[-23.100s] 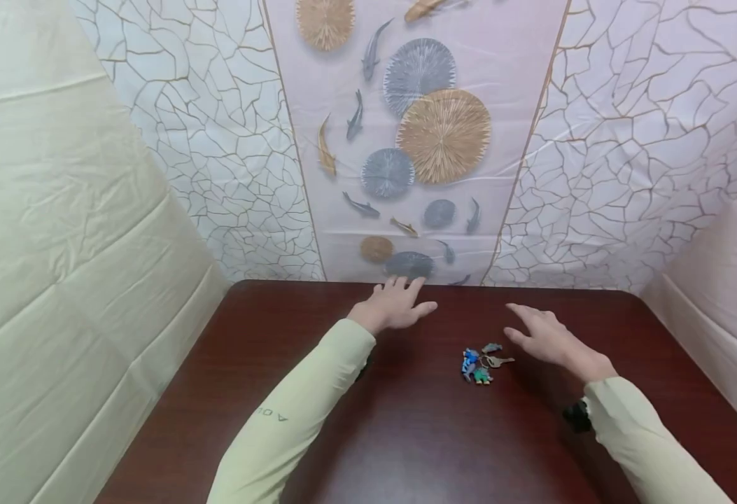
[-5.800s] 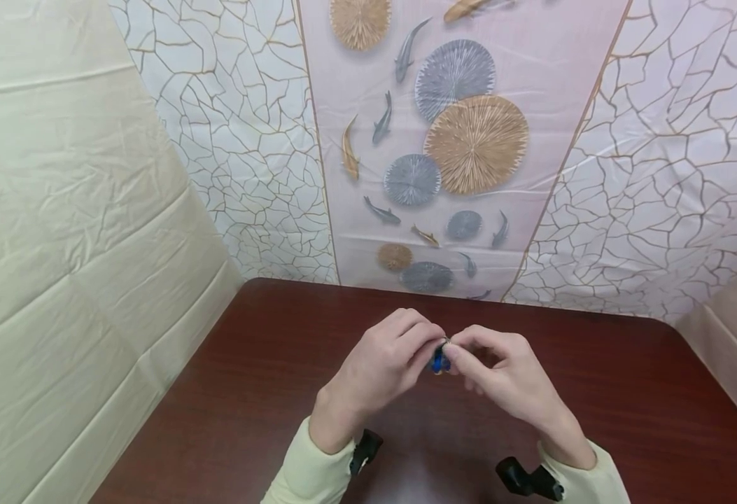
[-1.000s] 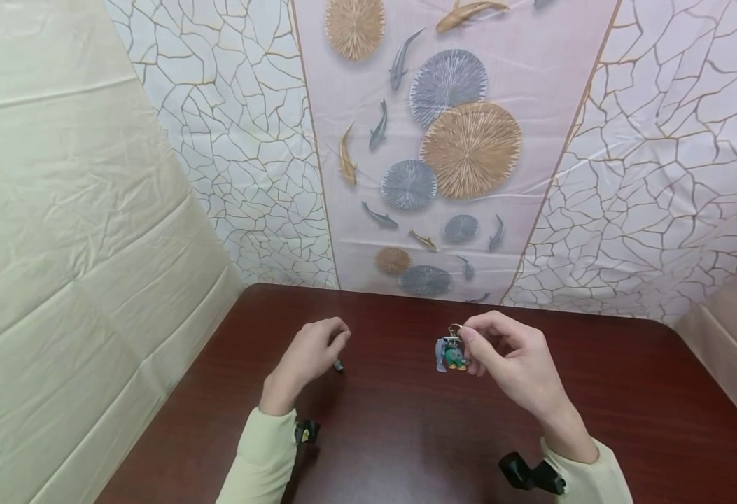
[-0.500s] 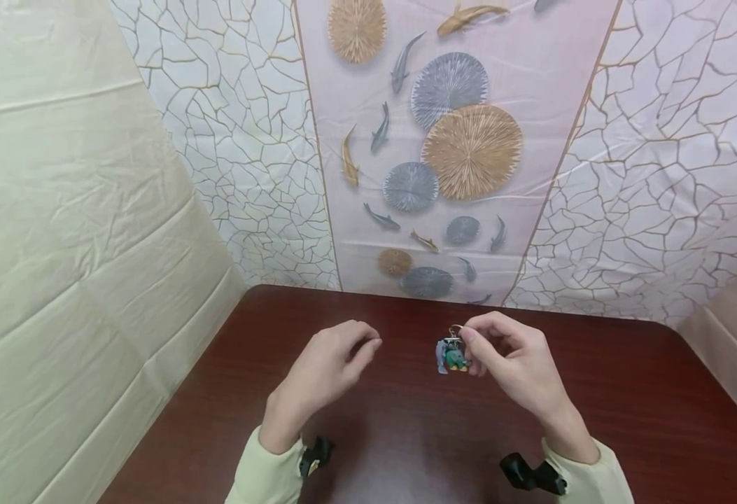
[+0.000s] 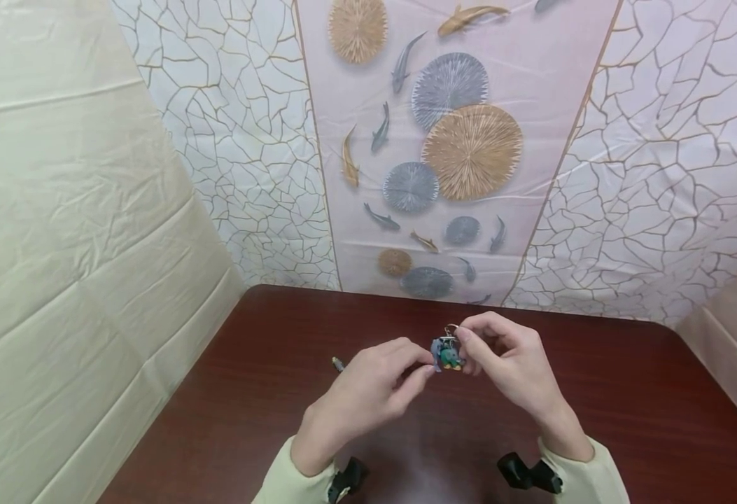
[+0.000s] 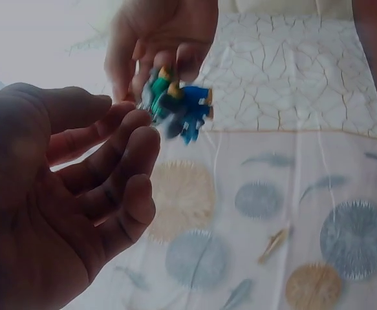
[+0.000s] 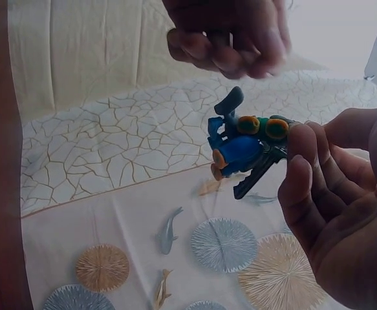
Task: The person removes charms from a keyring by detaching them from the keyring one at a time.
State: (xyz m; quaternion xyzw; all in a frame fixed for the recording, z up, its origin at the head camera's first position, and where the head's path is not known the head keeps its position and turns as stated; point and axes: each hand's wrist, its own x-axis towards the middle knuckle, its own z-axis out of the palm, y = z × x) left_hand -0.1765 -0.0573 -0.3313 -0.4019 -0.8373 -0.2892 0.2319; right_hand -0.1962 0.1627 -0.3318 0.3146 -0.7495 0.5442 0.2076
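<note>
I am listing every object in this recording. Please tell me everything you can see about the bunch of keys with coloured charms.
The bunch of keys is a small cluster on a thin metal ring: dark key blades with blue, green and orange-yellow charms that look like plastic. It hangs in the air above the dark red-brown table, not resting on it. The right hand pinches it near the ring at the top. The left hand reaches its fingertips to the bunch; whether they touch it is unclear.

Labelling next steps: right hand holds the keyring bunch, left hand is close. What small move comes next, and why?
Probably the left hand closes its fingertips on the colourful keyring bunch of blue and green charms: the right hand pinches it at the ring, above the dark red wooden table, left fingers beside it.
</note>
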